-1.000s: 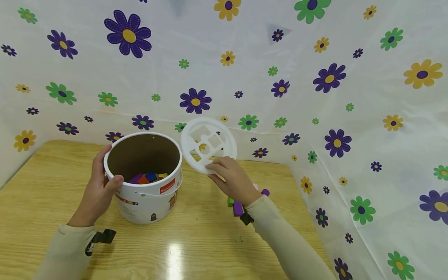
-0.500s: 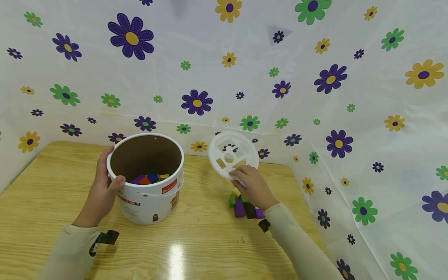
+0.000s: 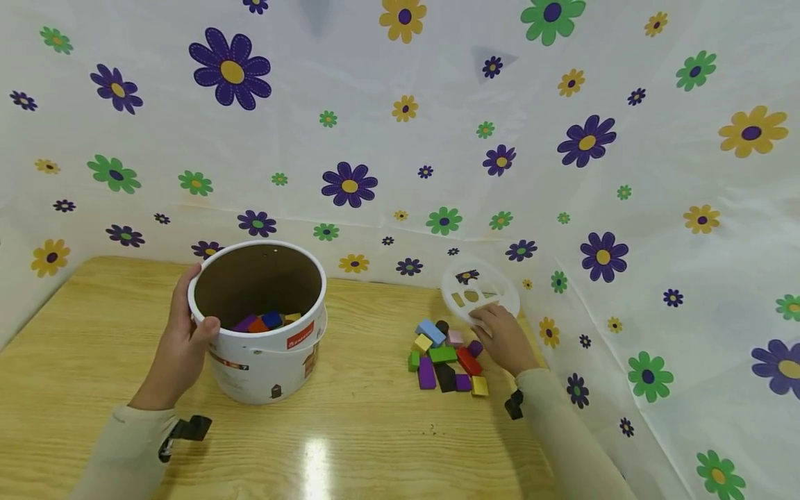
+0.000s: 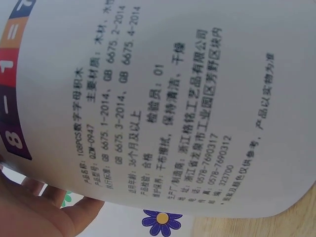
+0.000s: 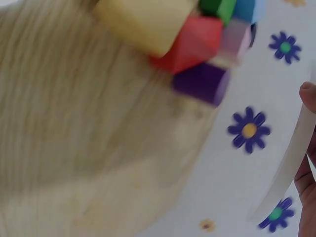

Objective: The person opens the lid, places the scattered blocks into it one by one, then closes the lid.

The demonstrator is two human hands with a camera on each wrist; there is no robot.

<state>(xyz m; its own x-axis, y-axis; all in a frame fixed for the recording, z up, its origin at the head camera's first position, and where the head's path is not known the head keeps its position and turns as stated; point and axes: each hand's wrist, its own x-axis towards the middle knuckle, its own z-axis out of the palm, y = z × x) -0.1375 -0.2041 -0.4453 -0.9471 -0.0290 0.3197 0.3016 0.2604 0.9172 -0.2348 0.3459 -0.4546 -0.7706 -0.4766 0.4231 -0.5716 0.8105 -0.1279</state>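
Lid (image 3: 482, 290) has moved rightward, pinched by the right hand (image 3: 505, 339); the left hand (image 3: 178, 347) grips the bucket (image 3: 256, 371).

A big white cloth (image 3: 437, 76) stands behind the wood table (image 3: 356, 430) and along its right side. It has flowers in 3 colors: purple flowers (image 3: 349, 185), green flowers (image 3: 444, 221) and yellow flowers (image 3: 753, 132). Some are big and some are tiny. 2 gray pointy patches (image 3: 480, 59) show up high. The table is yellowish with thin wavy lines. Near the front is a shiny white spot (image 3: 317, 469), with little dark specks (image 3: 431, 430) to its right.
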